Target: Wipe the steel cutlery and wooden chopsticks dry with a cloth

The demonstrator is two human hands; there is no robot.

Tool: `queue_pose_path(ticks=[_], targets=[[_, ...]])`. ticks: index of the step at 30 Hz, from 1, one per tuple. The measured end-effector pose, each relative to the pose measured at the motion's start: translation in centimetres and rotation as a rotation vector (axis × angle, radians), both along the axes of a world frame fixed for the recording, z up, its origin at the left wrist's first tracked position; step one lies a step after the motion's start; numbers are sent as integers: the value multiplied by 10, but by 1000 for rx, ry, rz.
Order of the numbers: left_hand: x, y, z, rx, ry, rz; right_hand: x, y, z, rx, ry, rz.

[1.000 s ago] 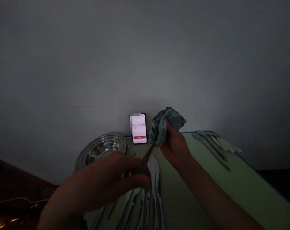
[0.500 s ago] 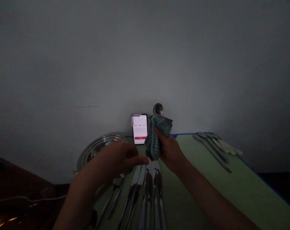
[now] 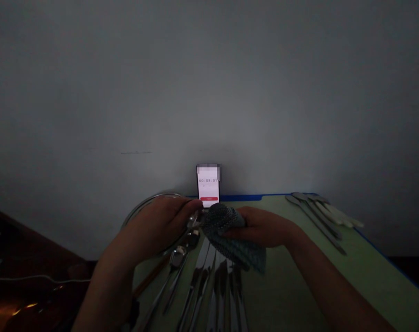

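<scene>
My left hand [image 3: 163, 223] is closed, with a shiny spoon [image 3: 194, 219] at its fingertips; the dim light hides part of that grip. The spoon's other end runs toward a folded grey-green cloth [image 3: 226, 230], gripped by my right hand [image 3: 265, 226]. Below the hands several table knives [image 3: 218, 286] lie side by side, handles toward me. To their left rest spoons [image 3: 178, 256] with bowls pointing away. A round metal tray [image 3: 140, 207] sits behind my left hand, mostly covered by it.
A phone [image 3: 208, 186] showing a timer leans against the wall [image 3: 209, 92]. Several pieces of cutlery [image 3: 316, 221] and pale-handled pieces [image 3: 341, 216] lie at the right on the green tabletop [image 3: 282, 295]. At the left, a white cable [image 3: 39, 278] crosses a dark reddish surface.
The cloth and the spoon have come down from upright in front of the wall to low over the knives. My left hand has moved up to the spoon. The view has shifted slightly.
</scene>
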State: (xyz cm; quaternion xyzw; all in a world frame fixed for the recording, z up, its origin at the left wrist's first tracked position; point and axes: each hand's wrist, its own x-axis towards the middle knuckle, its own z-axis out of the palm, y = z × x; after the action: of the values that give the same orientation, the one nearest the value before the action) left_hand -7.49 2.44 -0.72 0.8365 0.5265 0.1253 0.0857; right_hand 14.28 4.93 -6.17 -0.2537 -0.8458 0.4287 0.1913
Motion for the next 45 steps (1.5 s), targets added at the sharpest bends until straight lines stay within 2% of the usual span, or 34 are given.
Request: queue_pose_path(ticks=[4, 10, 13, 15, 18, 20, 23, 27, 30, 33, 36, 38, 41, 45], targets=[[-1, -2, 5, 45, -39, 55, 22, 3, 7, -14, -79, 3], [1, -2, 5, 39, -43, 86, 45, 2, 18, 53, -173, -95], [6, 0, -1, 11, 44, 54, 38, -1, 18, 111, -253, -129], [11, 2, -7, -9, 92, 7, 25, -2, 14, 150, -252, -87], [15, 6, -10, -15, 141, -60, 5, -3, 8, 174, -166, 4], [14, 8, -8, 20, 136, -57, -2, -2, 6, 202, -81, -23], [4, 7, -1, 88, 37, 14, 3, -1, 6, 211, -20, -34], [-8, 0, 8, 168, -125, 145, 25, 0, 13, 125, -65, -17], [-11, -3, 10, 211, -153, 153, 39, 4, 14, 117, -124, -55], [-10, -1, 10, 254, -132, 226, 50, 11, 6, 148, -281, -163], [-6, 1, 9, 295, -128, 319, 62, 17, -4, 91, -483, -266], [-1, 2, 7, 286, -133, 295, 71, 18, -6, 62, -420, -282], [9, 4, 3, 241, -121, 188, 79, 13, 0, -13, -115, -253], [23, 7, -3, 235, -98, 68, 64, 3, 12, -298, 198, -161]])
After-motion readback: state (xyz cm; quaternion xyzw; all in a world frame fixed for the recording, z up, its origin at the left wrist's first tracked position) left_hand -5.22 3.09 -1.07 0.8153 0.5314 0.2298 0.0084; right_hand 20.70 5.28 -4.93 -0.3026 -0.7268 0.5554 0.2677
